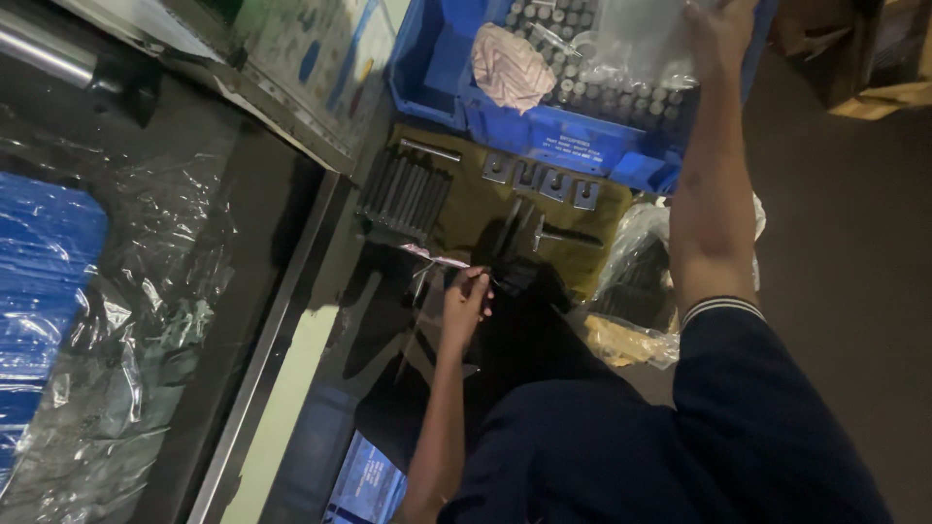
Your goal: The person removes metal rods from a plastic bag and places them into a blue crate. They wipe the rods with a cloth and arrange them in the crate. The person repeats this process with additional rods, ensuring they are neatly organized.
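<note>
The right hand (718, 34) reaches far up to the blue bin (544, 131) and pinches a clear plastic bag (636, 44) that lies over the rows of small metal cylinders (592, 92) inside; the fingers look closed on the film near its right edge. The bag appears thin, light and limp, likely slippery and easy to tear, so a gathered fold near the top edge seems the safest place to hold. A pale crumpled cloth (510, 66) sits in the bin to the left. The left hand (466, 301), nearer, has its fingertips narrowed on something small and dark that I cannot make out, beside dark metal parts (408, 194) on the yellowish mat (476, 209).
</note>
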